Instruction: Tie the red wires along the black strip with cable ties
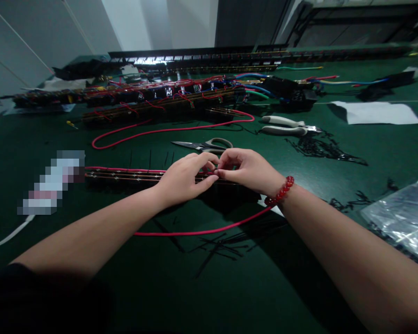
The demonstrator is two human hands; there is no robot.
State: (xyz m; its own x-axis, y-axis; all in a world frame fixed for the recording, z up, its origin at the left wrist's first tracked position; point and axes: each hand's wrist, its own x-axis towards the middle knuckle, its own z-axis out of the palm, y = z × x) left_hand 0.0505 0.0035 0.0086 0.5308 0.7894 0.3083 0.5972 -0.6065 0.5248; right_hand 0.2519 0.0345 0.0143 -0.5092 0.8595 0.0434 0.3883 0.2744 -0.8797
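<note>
My left hand (186,178) and my right hand (247,169) meet over a long black strip with brass rails (125,176) that lies across the green table (299,278). Both hands pinch with curled fingers at the same spot on a red wire (202,232) that runs along the strip and loops toward me. What exactly sits between the fingertips is too small to see. A red bead bracelet (280,192) circles my right wrist. Black cable ties (216,248) lie scattered under my forearms.
Scissors (205,145) and grey-handled pliers (285,126) lie just beyond my hands. More wired strips (160,99) fill the far side, with a red wire loop (174,131). Cut tie scraps (320,148), white paper (376,112) and a clear plastic bag (404,218) are at right.
</note>
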